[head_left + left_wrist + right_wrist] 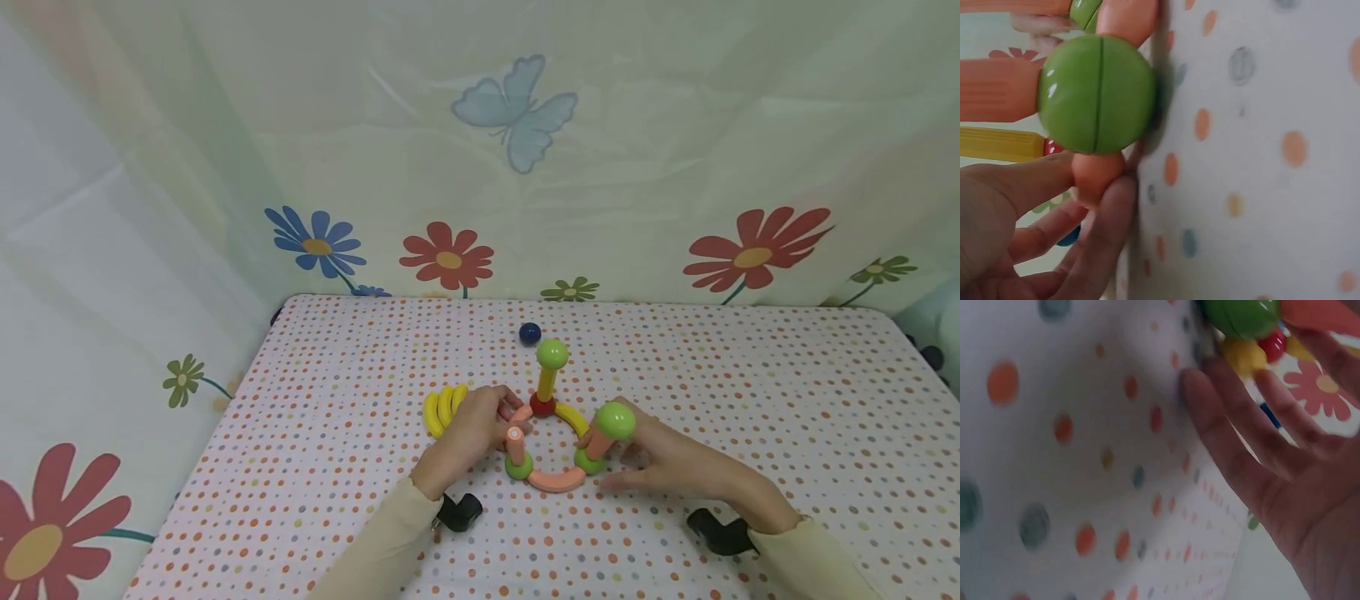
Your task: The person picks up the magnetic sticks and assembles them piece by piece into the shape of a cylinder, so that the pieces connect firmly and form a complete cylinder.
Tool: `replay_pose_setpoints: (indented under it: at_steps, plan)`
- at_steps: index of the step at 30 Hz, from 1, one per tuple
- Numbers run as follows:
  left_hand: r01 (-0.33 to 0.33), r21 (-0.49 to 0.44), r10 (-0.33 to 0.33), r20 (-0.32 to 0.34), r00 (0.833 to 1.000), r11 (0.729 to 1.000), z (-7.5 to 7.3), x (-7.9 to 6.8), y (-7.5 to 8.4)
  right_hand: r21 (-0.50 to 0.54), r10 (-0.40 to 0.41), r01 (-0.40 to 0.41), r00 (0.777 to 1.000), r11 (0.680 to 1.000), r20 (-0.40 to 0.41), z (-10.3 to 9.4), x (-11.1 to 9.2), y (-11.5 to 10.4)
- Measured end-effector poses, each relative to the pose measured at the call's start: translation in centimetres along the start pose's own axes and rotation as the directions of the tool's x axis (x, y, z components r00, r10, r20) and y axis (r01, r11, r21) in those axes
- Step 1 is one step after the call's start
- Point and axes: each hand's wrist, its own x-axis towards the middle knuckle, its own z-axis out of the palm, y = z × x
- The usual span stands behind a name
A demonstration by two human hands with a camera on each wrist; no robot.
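Observation:
A ring of toy rods and balls lies on the table, with upright rods on it. My left hand (pixel 480 421) pinches an orange curved rod (pixel 1097 175) at the ring's left side, beside a green ball (pixel 1097 94). From that ball rises a short orange rod (pixel 515 446). My right hand (pixel 660 454) is at the ring's right side with its fingers extended, close to another green ball (pixel 1241 315) and a yellow curved rod (pixel 573 419). An upright orange rod (pixel 597 443) there carries a light green ball (pixel 616 421). Whether the right fingers touch it I cannot tell.
At the ring's back, a red ball (pixel 543 405) bears a yellow upright rod (pixel 547 384) topped by a light green ball (pixel 552 354). A dark blue ball (pixel 530 334) lies behind. Several yellow curved rods (pixel 432 415) lie left of the ring, close to the left hand.

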Motion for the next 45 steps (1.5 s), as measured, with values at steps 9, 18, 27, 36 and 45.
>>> replay_pose_setpoints:
  at_steps: [9, 18, 27, 36, 45]
  plan:
    - [0.005, 0.177, -0.023, 0.097, 0.995, 0.984, -2.9, 1.5, 2.5, 0.014, -0.059, 0.06, 0.995, 0.998, -0.081, 1.6, 0.9, 0.0]
    - [-0.252, 0.472, 0.272, 0.026, 0.962, 0.845, -5.3, 7.2, 3.7, 0.019, 0.018, -0.017, 0.999, 1.0, -0.037, 2.0, 1.2, 0.3]
    - [-0.244, 0.601, 0.2, 0.141, 0.97, 0.761, -4.4, 8.3, 2.3, 0.038, 0.038, -0.037, 0.999, 0.999, -0.022, 2.6, 2.0, 0.2]
    - [-0.258, 0.463, 0.252, 0.075, 0.965, 0.848, -5.0, 5.3, 2.4, 0.073, 0.11, -0.108, 0.994, 0.991, -0.024, 2.3, 2.0, 0.4]
    - [-0.332, 0.295, 0.341, 0.021, 0.94, 0.896, -7.6, -0.5, 3.6, 0.076, 0.109, -0.107, 0.994, 0.991, -0.015, 1.7, 1.7, 0.7]
